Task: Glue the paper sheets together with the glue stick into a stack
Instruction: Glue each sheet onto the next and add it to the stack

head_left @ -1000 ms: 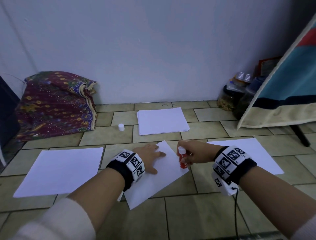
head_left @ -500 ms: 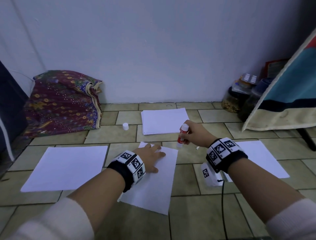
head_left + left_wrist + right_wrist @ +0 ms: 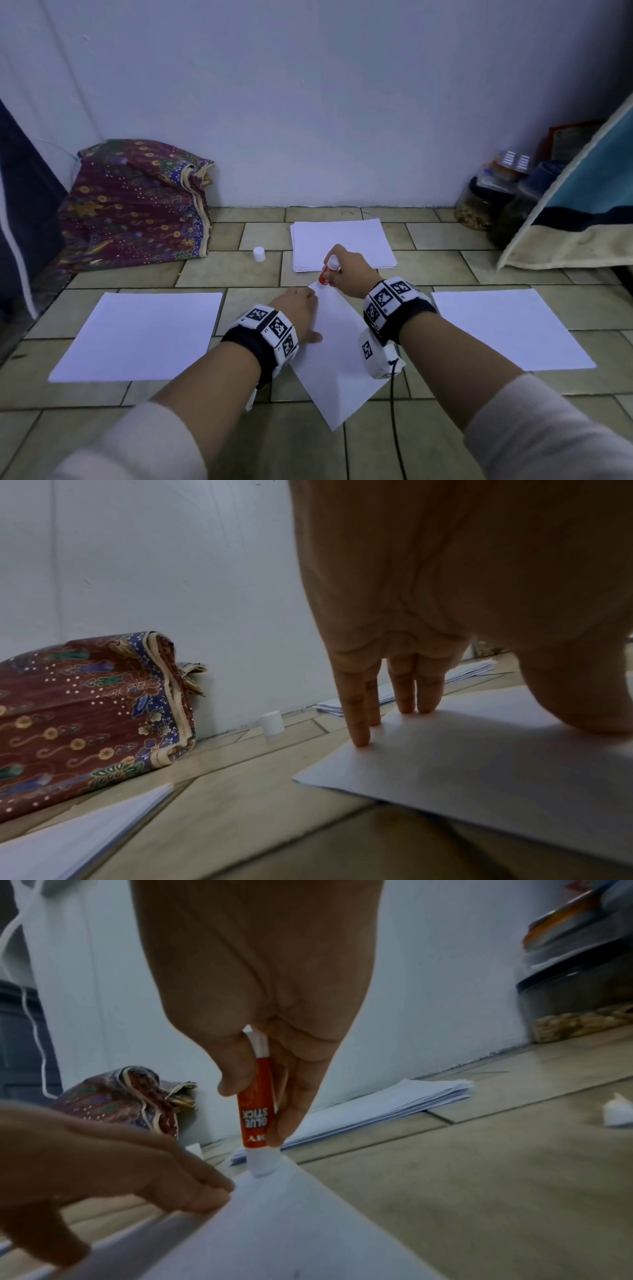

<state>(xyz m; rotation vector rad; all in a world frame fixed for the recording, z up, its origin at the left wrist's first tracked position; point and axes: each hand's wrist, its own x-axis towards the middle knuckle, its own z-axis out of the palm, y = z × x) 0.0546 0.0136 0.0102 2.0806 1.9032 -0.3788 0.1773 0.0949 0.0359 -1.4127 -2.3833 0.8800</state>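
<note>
R hand (image 3: 346, 270) pinches glue stick (image 3: 257, 1110), tip down on far corner of centre sheet (image 3: 339, 359) | L hand (image 3: 296, 310) flat, fingers together, pressing sheet | paper pile (image 3: 342, 245) beyond

Left arm: reaches forward from a pale sleeve, a black band with white coded marker tiles round the wrist.
Left hand (image 3: 297, 312): palm down, fingers (image 3: 358, 718) straight and close together, tips pressing on the tilted white paper sheet (image 3: 337, 363), thumb spread to the side.
Right arm: reaches forward, same marker band, a cable hanging from its wrist unit.
Right hand (image 3: 347, 270): thumb and fingers curled round the red-and-white glue stick (image 3: 257, 1110), held near upright, white tip down on the sheet's far corner.
</note>
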